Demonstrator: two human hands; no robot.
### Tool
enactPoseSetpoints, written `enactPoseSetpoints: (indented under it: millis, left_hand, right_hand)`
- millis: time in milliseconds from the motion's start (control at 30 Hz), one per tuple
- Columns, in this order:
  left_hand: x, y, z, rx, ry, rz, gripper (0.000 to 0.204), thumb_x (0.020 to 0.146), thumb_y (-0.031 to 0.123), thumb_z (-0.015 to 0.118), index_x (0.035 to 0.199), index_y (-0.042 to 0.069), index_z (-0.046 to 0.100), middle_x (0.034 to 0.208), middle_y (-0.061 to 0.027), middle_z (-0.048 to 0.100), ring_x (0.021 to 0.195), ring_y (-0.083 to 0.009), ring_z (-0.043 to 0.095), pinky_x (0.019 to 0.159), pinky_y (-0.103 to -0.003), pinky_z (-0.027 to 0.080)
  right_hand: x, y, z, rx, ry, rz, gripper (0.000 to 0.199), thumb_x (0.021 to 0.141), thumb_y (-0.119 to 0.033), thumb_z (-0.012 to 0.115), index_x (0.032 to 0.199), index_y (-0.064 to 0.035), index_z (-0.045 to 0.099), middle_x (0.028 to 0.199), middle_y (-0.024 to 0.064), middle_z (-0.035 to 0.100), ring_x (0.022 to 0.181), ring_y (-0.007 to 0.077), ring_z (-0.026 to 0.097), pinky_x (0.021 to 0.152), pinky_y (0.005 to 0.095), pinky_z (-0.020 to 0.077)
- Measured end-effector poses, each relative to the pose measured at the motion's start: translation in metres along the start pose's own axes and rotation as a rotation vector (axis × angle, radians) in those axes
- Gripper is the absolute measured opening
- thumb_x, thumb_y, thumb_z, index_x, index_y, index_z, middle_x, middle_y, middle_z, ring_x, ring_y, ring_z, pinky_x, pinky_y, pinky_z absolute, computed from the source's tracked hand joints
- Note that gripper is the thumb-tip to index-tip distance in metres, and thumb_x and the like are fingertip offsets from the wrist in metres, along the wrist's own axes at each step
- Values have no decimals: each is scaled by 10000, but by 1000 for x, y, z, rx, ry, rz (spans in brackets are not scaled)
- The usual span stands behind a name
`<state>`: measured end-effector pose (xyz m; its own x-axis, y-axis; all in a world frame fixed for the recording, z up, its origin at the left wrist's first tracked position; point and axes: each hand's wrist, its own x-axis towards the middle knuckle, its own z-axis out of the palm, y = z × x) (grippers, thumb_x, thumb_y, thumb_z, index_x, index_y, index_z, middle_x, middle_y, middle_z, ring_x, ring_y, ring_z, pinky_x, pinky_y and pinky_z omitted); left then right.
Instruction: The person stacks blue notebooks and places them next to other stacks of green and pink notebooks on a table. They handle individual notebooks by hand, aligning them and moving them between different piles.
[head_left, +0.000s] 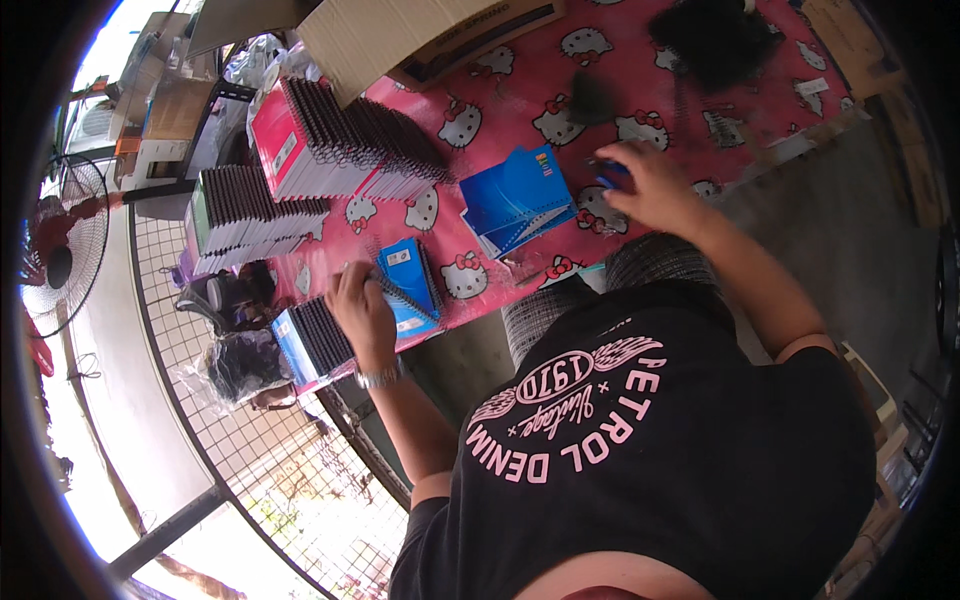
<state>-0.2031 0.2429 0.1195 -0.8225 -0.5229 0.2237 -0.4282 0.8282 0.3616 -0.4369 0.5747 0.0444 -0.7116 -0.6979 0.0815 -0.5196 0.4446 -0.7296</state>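
My left hand (362,308) is closed at the coiled edge of a blue spiral notebook (408,270), at the table's near left edge. Beside it, a row of blue spiral notebooks (312,338) stands with black coils up. My right hand (655,188) is raised over the near edge of the table, its fingers curled round a small dark-blue tool (614,177); most of it is hidden, so its kind is unclear. Between the hands, a few blue notebooks (515,198) lie in a loose, slightly fanned pile, the lower ones showing punched holes along the edge.
Tall stacks of red-covered spiral notebooks (325,150) and green-covered ones (245,218) stand at the left. A cardboard box (400,40) sits at the back. Dark tangled heaps (715,40) lie far right on the pink patterned tablecloth (510,95). A fan (62,245) stands far left.
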Motion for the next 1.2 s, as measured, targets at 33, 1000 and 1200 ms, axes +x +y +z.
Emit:
enactPoseSetpoints:
  millis: [33,1000,1200]
  left_hand:
    - [3,-24,16,42,-105,-76,181,791,119,492,889,62,633,892,-108,635,923,-315,547,880,-463,386]
    - [49,113,87,-4,-99,583,275,798,47,598,1071,80,596,953,-98,628,916,-299,579,822,-439,453]
    - [44,116,99,2,-27,549,214,870,120,620,1079,77,608,956,-93,630,914,-292,576,831,-429,401]
  right_hand:
    - [1,9,-1,-66,-38,49,518,766,-226,734,1237,-79,576,1161,177,593,1101,376,568,922,445,477]
    - [90,120,-67,-319,278,355,278,918,-211,527,1135,-113,669,1084,167,675,1060,385,610,887,467,496]
    - [91,121,-75,-569,151,296,362,938,-213,522,1286,-199,619,1216,135,646,1090,351,621,907,462,507]
